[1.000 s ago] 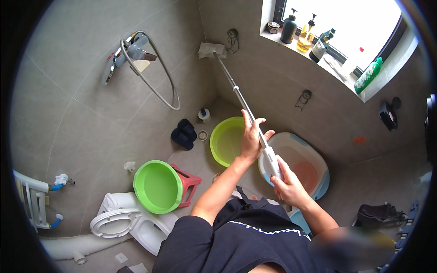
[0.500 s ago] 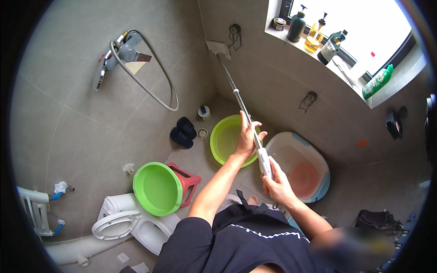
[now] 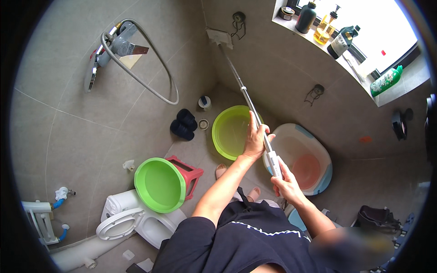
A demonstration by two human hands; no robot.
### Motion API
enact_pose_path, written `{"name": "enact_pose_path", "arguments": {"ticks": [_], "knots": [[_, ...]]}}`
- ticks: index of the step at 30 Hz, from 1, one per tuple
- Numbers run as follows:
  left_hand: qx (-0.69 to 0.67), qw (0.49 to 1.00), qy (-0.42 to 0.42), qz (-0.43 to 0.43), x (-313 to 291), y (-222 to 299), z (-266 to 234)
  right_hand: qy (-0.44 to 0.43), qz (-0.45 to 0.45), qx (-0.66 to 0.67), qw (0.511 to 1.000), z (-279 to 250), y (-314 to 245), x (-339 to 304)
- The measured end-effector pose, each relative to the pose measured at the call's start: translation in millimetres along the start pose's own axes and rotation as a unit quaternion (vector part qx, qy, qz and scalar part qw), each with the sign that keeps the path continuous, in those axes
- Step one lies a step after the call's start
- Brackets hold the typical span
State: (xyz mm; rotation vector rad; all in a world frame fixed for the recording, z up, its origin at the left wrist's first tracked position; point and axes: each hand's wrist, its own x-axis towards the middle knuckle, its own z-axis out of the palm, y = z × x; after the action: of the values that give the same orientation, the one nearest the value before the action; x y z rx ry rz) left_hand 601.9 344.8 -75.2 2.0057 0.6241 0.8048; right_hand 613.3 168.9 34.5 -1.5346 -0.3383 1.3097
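Observation:
A long-handled flat mop (image 3: 235,73) slants from my hands up to the tiled wall near the corner. Its thin, pale rectangular head (image 3: 220,37) lies against the wall, just left of a round dark hook (image 3: 239,18). My left hand (image 3: 256,141) is wrapped around the metal pole about halfway down, its index finger stretched along it. Lower down, my right hand (image 3: 287,185) grips the white handle (image 3: 274,164). Below my left hand, a yellow-green basin (image 3: 223,144) stands on the floor. Right of the pole is a white-and-blue tub (image 3: 321,150).
A green basin (image 3: 159,184) rests beside a red stool (image 3: 193,175), next to the toilet (image 3: 152,230). Dark slippers (image 3: 183,124) lie by a floor drain (image 3: 203,124). A shower hose (image 3: 159,68) hangs left. Bottles (image 3: 343,42) line the window sill (image 3: 314,42).
The view has shifted a little, and my feet in sandals now show below the basin. Both hands keep their hold on the mop, and its head stays close to the same wall spot.

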Motion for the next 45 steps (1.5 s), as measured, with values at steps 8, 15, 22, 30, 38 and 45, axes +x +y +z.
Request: {"name": "enact_pose_path", "arguments": {"ticks": [8, 15, 22, 30, 38, 45], "knots": [[-0.015, 1.0, -0.02, -0.006, -5, -13, 5, 0.017, 0.0, -0.028, 0.999, -1, 11, 3], [-0.012, 1.0, -0.007, 0.016, -10, -12, 8, 0.037, 0.011, -0.031, 0.999, -3, 18, 5], [-0.005, 0.999, -0.028, 0.016, -14, -17, 18, 0.037, 0.028, -0.043, 0.998, -12, 19, 5], [-0.017, 0.998, -0.06, -0.027, -15, -23, 21, 0.039, 0.036, -0.06, 0.997, -13, 21, 11], [-0.013, 0.998, -0.058, -0.009, -26, -34, 25, 0.053, 0.031, -0.09, 0.994, -14, 39, 13], [-0.042, 0.995, -0.079, -0.036, -26, -37, 23, 0.055, 0.061, -0.099, 0.992, -7, 32, 14]]}}
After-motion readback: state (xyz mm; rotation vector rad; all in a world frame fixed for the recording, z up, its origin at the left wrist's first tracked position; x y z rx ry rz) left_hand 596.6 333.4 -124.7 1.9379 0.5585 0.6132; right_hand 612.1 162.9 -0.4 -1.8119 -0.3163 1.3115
